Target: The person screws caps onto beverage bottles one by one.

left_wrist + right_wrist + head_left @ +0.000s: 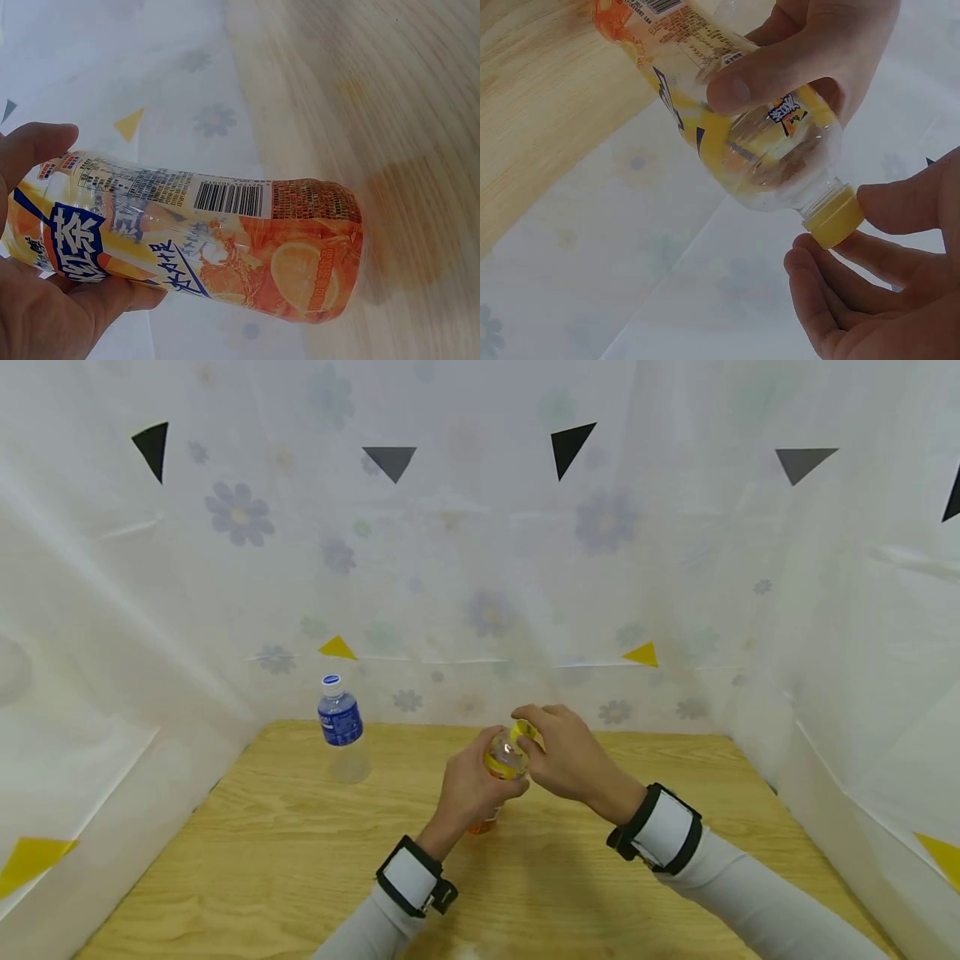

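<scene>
Two bottles share a wooden table (300, 868) enclosed by white flower-print sheeting (480, 568) dotted with black, grey and yellow triangles. At far left a blue-labelled water bottle (341, 727) with a white cap stands upright near the back edge, well apart from both hands. Toward the centre, the left hand (468, 789) grips an orange-and-yellow drink bottle (202, 240) around its labelled body, thumb and fingers curled tight on the plastic; the left wrist view shows the bottle tilted and its base raised off the wood, barcode facing the camera. The bottle looks nearly empty, its clear shoulder showing through in the right wrist view. Just right of it, the right hand (570, 760) closes on the bottle's yellow cap (832, 217), thumb on one side and fingertips (810, 262) on the other, pinching it where it sits on the neck. Both wrists wear black-and-white straps (663, 828) over pale sleeves.
</scene>
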{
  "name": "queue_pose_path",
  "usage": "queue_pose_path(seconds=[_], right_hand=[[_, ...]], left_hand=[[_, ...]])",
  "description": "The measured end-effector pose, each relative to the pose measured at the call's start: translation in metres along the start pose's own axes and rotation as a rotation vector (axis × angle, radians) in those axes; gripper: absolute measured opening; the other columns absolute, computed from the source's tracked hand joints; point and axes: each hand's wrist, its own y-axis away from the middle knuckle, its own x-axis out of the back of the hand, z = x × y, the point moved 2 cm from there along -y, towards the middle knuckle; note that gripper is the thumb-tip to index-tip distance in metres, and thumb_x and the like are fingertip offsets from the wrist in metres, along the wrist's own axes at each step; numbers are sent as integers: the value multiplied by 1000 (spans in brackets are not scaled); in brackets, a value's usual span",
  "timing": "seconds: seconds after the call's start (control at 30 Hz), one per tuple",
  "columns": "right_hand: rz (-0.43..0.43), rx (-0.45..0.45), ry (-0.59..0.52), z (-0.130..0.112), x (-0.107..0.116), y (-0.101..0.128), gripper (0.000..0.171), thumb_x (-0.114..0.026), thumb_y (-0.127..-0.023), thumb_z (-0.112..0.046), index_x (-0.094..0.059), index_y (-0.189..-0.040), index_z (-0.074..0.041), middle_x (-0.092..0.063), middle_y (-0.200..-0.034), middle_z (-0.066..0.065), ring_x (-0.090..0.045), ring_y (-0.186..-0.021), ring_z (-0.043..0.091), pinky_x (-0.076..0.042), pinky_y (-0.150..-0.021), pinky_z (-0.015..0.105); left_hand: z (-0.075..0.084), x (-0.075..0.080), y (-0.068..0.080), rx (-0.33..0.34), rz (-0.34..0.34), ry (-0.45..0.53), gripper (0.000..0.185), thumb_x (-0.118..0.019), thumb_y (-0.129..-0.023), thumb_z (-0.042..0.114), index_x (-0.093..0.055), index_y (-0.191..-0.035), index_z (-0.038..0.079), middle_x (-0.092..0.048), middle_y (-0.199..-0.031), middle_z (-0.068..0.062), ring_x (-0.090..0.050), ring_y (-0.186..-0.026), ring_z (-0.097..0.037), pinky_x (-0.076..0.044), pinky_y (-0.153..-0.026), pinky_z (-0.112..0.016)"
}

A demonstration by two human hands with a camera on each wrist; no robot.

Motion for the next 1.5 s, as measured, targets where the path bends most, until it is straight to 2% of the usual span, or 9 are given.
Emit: queue_pose_path(seconds=[0.17,0.43,0.7,0.9,1.23,1.5], right_hand=[[-3,-3,16,-2,0,0,24,-64,-96,-7,-66,-119,-1,-68,-109,16,-65,-99,32,-55,-77,44],[72,0,26,-1,-7,1,17,-68,-92,0,-64,-109,0,-65,-102,15,-62,-91,29,-55,-75,42],[103,4,37,-1,-9,1,14,-70,-91,-1,-63,-104,-1,-64,-99,14,-61,-88,28,-54,-74,41],[120,16,44,1,-10,0,12,-71,-91,-3,-61,-96,-1,-60,-88,11,-58,-80,26,-50,-72,40],[144,60,67,5,-12,-3,16,-70,-90,-8,-56,-84,-3,-51,-70,4,-48,-65,18,-43,-65,35],[163,77,74,6,-14,-3,21,-69,-91,-10,-53,-80,-6,-47,-67,2,-44,-61,15,-40,-60,31]], left_hand=[[1,0,0,-1,-2,13,73,-87,-77,29,-56,-142,17,-71,-109,-7,-66,-84,-17,-55,-67,-30],[1,-1,0,1,-15,2,71,-86,-78,28,-56,-142,20,-71,-111,-4,-67,-86,-16,-55,-69,-30],[2,-1,-1,-8,-14,-13,71,-85,-78,29,-55,-142,19,-71,-111,-5,-67,-87,-16,-55,-69,-29],[2,-2,0,-17,-13,-11,70,-85,-79,30,-56,-141,19,-71,-111,-5,-66,-85,-15,-54,-67,-26],[4,-2,1,-24,-14,-6,69,-86,-79,30,-57,-141,18,-70,-111,-6,-66,-84,-16,-54,-66,-26],[2,-2,1,-22,-10,-4,67,-85,-79,29,-58,-140,21,-70,-111,-4,-65,-85,-15,-54,-67,-27]])
